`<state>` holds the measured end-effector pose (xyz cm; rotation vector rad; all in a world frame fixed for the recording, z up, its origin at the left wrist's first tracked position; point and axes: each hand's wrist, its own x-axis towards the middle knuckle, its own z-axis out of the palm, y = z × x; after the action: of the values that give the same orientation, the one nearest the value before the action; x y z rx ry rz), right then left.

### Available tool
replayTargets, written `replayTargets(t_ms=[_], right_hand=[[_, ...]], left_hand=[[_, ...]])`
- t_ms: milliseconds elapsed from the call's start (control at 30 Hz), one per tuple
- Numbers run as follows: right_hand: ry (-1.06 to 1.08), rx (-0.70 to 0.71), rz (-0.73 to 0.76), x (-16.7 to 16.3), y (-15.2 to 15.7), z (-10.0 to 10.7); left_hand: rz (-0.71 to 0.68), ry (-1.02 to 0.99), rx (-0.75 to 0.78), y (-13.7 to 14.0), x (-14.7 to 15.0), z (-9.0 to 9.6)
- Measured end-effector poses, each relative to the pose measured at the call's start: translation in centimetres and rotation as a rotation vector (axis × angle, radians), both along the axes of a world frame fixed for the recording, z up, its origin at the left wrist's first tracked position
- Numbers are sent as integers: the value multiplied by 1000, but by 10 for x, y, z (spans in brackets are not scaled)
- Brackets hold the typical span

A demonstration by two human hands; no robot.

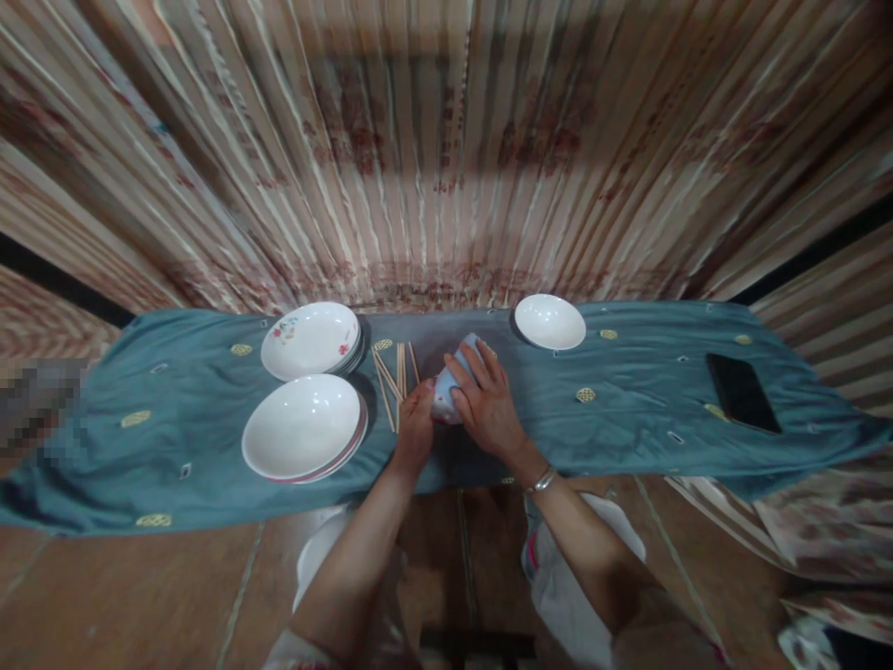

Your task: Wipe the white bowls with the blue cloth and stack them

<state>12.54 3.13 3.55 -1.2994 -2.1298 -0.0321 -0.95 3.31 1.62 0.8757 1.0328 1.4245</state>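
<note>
My left hand (pixel 417 423) is closed on the near left side of a small pale bowl (pixel 446 406) with reddish marks, tilted over the table's middle. My right hand (pixel 491 406) presses a light blue cloth (pixel 469 352) against the bowl, its fingers bent over the cloth. Hands and cloth hide much of the bowl. Just left of my hands lie several wooden chopsticks (pixel 388 383), some crossed. Farther left stand a stack of flower-patterned white plates (pixel 313 340) and a nearer stack of white bowls (pixel 303 428).
A white bowl (pixel 550 321) sits by itself toward the back, right of my hands. Near the right end lies a black phone-like device (pixel 742 393). A teal cloth (pixel 614 419) covers the table. Patterned curtains (pixel 446 140) hang right behind it.
</note>
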Motion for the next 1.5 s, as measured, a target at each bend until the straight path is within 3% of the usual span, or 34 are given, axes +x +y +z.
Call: replayTargets(t_ms=[233,500,767,1000,1200,1500], right_hand=[[277,-71,44,15,12,-11],[432,-170,17,19,14,-15],[185,-9,25,9,1,-9],[9,25,56,3,-5,1],[206,-62,72,10,4,-1],[467,-200,77,21,15,-9]], left_hand=[[-9,-20,-40,-1,2,10],[-4,-19,-52,0,2,4],[-24,61,-43,-2,1,8],[-56,124,-31,-3,-2,16],[-40,110,-7,-3,-1,19],[-20,17,-53,1,2,2]])
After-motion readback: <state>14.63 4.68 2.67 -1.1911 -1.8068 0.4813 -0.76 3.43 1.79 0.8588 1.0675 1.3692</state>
